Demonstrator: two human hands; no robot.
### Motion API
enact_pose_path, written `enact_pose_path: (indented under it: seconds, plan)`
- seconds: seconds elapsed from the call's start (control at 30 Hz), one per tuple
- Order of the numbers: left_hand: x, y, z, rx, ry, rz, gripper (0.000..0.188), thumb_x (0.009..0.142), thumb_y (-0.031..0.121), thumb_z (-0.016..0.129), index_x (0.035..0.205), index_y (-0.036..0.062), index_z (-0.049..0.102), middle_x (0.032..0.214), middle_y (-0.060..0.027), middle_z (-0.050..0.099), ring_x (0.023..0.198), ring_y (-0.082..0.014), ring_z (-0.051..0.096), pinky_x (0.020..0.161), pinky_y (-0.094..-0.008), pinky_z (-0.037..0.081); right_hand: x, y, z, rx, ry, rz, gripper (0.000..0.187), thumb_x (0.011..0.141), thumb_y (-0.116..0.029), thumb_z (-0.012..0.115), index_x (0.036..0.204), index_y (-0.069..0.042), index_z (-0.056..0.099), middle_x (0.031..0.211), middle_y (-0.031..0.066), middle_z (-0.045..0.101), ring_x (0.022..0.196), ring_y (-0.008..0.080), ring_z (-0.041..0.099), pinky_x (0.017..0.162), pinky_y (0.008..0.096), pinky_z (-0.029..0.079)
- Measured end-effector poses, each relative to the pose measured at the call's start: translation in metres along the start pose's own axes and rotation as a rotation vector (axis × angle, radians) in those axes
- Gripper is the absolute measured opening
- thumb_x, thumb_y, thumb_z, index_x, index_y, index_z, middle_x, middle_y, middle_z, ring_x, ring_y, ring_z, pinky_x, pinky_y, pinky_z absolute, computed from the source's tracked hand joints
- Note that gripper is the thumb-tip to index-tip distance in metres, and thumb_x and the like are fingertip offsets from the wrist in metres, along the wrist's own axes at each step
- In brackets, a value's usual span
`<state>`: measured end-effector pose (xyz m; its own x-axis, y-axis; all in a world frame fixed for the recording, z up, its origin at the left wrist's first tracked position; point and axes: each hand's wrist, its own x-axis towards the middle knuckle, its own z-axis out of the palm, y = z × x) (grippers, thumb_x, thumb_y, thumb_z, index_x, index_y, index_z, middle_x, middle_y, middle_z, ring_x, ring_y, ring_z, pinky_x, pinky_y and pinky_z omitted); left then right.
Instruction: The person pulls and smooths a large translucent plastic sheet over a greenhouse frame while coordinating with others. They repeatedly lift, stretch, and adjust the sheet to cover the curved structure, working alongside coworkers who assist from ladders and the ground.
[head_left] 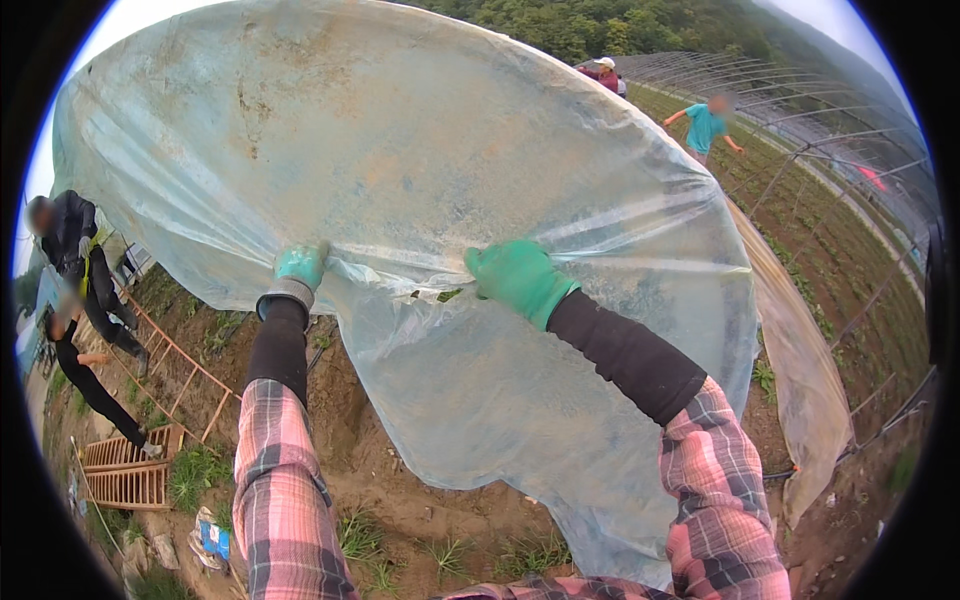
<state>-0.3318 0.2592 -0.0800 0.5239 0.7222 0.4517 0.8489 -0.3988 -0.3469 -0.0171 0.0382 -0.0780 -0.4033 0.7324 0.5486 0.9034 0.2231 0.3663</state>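
Observation:
A large, translucent plastic sheet (420, 130), stained brown in places, is stretched up in front of me. My left hand (302, 265), in a green glove, grips a gathered fold of it left of the middle. In a matching glove, my right hand (520, 280) is closed on the sheet farther right. Creases run between the two hands and fan outward from them. A small torn gap shows green just left of my right hand. Below my hands, a loose flap of the same sheet hangs toward the ground. The fingertips are partly hidden by the gloves' backs and the folds.
Bare metal greenhouse hoops (800, 150) rise on the right beside planted rows. A brownish plastic strip (790, 370) hangs there. At the left, a person in dark clothes (75, 240) is near a ladder (180, 375), with another person below. A person in teal (706, 127) stands beyond the sheet.

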Motion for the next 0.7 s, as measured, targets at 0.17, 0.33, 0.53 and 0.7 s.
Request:
enact_pose_path:
  seconds: [0.17, 0.33, 0.53, 0.7]
  plan:
    - [0.001, 0.004, -0.002, -0.014, -0.028, -0.014, 0.014, 0.085, 0.018, 0.054, 0.095, 0.0132, 0.063, 0.091, -0.013, 0.068, 0.088, -0.0319, 0.066, 0.074, -0.044, 0.052, 0.004, -0.002, -0.011, 0.062, -0.101, 0.095, 0.018, 0.072, -0.015, 0.066, 0.085, -0.006, 0.058, 0.061, 0.0115, 0.062, 0.059, 0.0296, 0.065, 0.05, 0.0437, 0.048]
    - [0.002, 0.009, -0.012, -0.036, -0.09, -0.019, 0.015, 0.085, 0.017, 0.055, 0.098, 0.0136, 0.063, 0.092, -0.0131, 0.068, 0.089, -0.0311, 0.066, 0.074, -0.0436, 0.052, 0.003, 0.001, -0.011, 0.119, -0.1, 0.082, 0.018, 0.069, -0.016, 0.069, 0.079, -0.005, 0.06, 0.063, 0.0142, 0.063, 0.061, 0.0309, 0.066, 0.053, 0.0428, 0.05]
    - [-0.001, 0.008, -0.015, 0.041, -0.087, -0.011, 0.017, 0.086, 0.016, 0.055, 0.101, 0.0158, 0.063, 0.096, -0.0111, 0.069, 0.092, -0.029, 0.066, 0.075, -0.0418, 0.053, 0.002, 0.002, -0.008, 0.149, -0.023, 0.094, 0.021, 0.067, -0.018, 0.071, 0.079, -0.005, 0.061, 0.063, 0.0145, 0.063, 0.062, 0.0314, 0.066, 0.054, 0.0428, 0.05]
    - [0.0, 0.015, -0.021, 0.062, -0.087, -0.017, 0.019, 0.084, 0.013, 0.057, 0.101, 0.0164, 0.063, 0.099, -0.0101, 0.068, 0.095, -0.0282, 0.066, 0.077, -0.0415, 0.053, 0.001, 0.002, -0.008, 0.143, -0.017, 0.134, 0.024, 0.068, -0.022, 0.072, 0.08, -0.005, 0.06, 0.063, 0.014, 0.062, 0.062, 0.0315, 0.065, 0.055, 0.0438, 0.05]
